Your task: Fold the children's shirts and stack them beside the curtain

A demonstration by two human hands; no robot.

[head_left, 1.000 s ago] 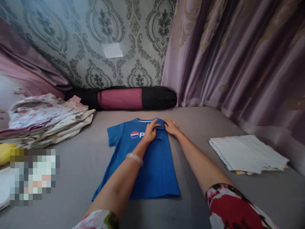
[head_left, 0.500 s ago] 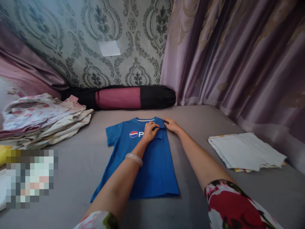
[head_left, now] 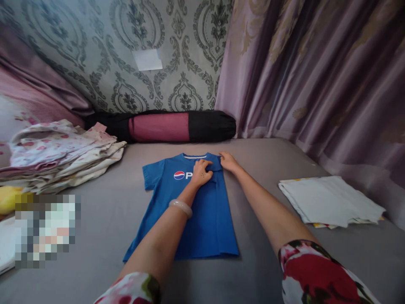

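A blue T-shirt (head_left: 202, 236) with a round red, white and blue logo and a partly covered letter print lies front up on the bed. Its right side is folded inward in a long strip, with that sleeve over the chest. My left hand (head_left: 202, 172), a pale bangle on its wrist, rests on the chest beside the folded sleeve, thumb and forefinger apart. At the folded shoulder edge, my right hand (head_left: 229, 162) has its bent fingers on the cloth; the fingertips are partly hidden.
Stacked clothes (head_left: 63, 147) lie at the left, near a yellow item (head_left: 11, 199) and a blurred-out patch. Folded white cloth (head_left: 329, 198) sits at the right. A black and pink roll (head_left: 160, 126) lies along the wall, beside purple curtains (head_left: 268, 76).
My right hand has shifted slightly along the shoulder fold toward the collar, its fingers more bent. My left hand stays on the chest. The whole view has moved a little.
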